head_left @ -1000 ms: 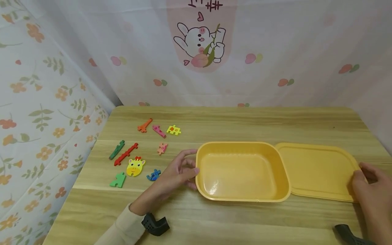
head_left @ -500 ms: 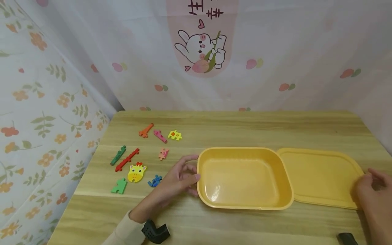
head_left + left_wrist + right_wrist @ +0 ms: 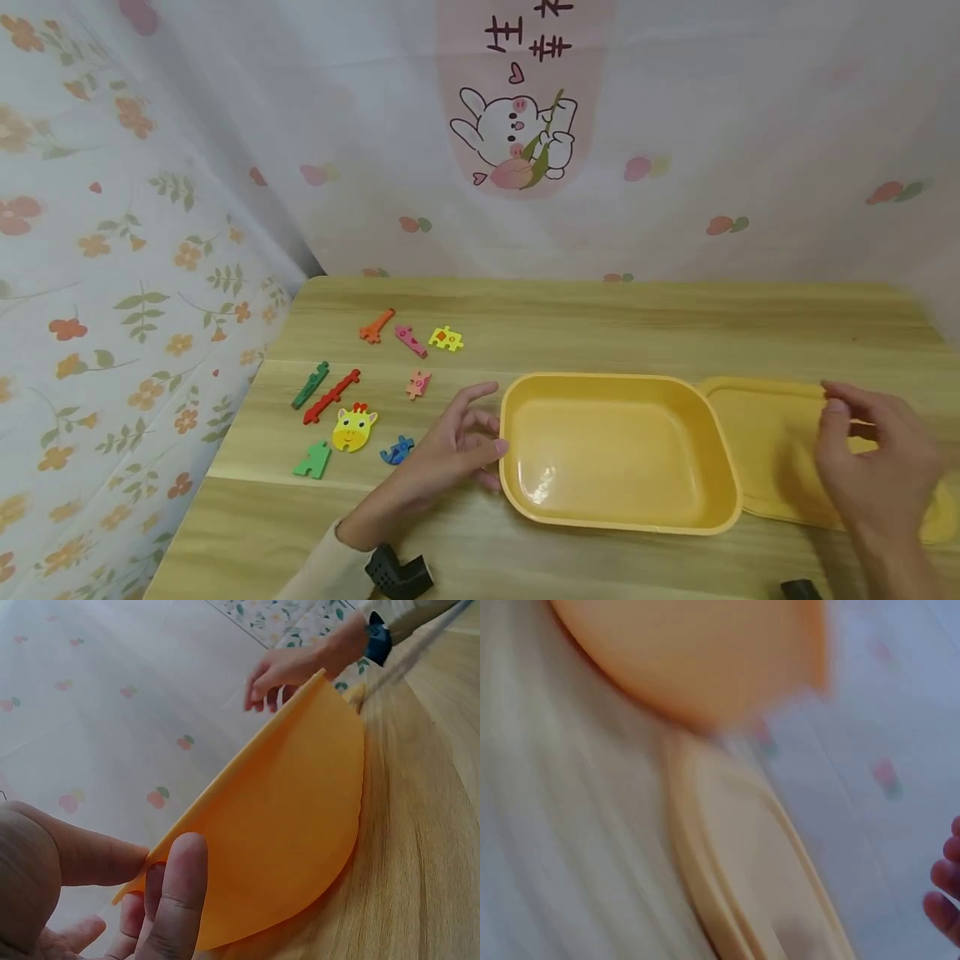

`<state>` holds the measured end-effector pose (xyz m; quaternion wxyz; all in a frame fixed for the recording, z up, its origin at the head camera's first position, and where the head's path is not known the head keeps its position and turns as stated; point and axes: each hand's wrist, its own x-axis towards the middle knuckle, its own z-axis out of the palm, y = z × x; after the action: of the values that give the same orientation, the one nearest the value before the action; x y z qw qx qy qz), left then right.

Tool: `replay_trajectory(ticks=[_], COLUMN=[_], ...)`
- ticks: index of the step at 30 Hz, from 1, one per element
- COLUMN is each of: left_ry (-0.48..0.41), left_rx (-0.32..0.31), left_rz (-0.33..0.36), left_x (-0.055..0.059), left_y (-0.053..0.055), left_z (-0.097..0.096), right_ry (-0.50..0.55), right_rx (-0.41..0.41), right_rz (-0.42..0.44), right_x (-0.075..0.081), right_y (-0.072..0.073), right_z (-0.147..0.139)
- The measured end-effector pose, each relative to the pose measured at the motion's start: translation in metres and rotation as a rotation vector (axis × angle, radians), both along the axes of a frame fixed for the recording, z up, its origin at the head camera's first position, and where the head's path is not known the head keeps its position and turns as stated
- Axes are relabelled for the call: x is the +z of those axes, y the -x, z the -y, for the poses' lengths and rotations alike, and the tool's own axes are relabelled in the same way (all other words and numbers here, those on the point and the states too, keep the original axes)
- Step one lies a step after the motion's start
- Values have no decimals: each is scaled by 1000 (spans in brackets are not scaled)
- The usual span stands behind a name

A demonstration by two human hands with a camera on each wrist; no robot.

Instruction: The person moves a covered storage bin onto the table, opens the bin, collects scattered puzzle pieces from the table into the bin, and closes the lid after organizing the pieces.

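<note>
A yellow plastic tub (image 3: 615,458) sits upright on the table with nothing in it. At its left end is my left hand (image 3: 450,450), thumb on the rim and the other fingers by the outer wall. In the left wrist view, the fingers of that hand (image 3: 176,900) hold the tub's edge. The tub's flat yellow lid (image 3: 757,442) lies on the table to the right. Above the lid hovers my right hand (image 3: 873,467), fingers spread and holding nothing. Only some fingertips (image 3: 946,877) of it appear at the right wrist view's edge, which is blurred.
Several coloured puzzle pieces lie left of the tub, among them a giraffe head (image 3: 354,429), a red strip (image 3: 332,397), a green piece (image 3: 313,460) and a blue piece (image 3: 397,451). A printed curtain (image 3: 525,225) hangs behind the table (image 3: 585,321).
My right hand has let go of the lid's right edge and moved left, over the lid. My left hand stays at the tub's left end. The head view has shifted slightly.
</note>
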<state>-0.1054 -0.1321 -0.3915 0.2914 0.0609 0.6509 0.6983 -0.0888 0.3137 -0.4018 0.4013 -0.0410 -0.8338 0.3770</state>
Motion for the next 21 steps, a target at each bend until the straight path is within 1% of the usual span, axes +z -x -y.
replay_trajectory(ticks=[1, 2, 3, 5, 7, 8, 9, 12, 15, 18, 20, 21], left_ry=[6, 14, 19, 25, 25, 22, 19, 8, -3, -18, -36, -47], left_rx=[11, 23, 33, 39, 36, 33, 31, 24, 18, 10, 2, -4], left_rz=[7, 14, 18, 24, 27, 27, 30, 40, 39, 41, 43, 46], left_x=[0, 1, 1, 2, 3, 3, 3, 3, 2, 0, 0, -1], left_y=[-1, -3, -4, -5, -5, -5, -4, -3, -2, -1, 0, 1], left_z=[2, 4, 7, 10, 10, 9, 9, 7, 5, 2, -1, -3], right_ry=[43, 65, 96, 156, 218, 235, 283, 473, 623, 745, 817, 835], right_rx=[62, 120, 187, 300, 413, 475, 537, 698, 841, 990, 1096, 1135], right_rz=[40, 100, 181, 384, 573, 631, 669, 707, 694, 684, 687, 691], right_x=[3, 4, 4, 6, 5, 4, 2, -5, -12, -15, -14, -13], right_y=[0, 0, -1, -4, -7, -8, -9, -11, -12, -12, -12, -12], right_z=[12, 23, 32, 45, 48, 47, 47, 45, 41, 32, 23, 18])
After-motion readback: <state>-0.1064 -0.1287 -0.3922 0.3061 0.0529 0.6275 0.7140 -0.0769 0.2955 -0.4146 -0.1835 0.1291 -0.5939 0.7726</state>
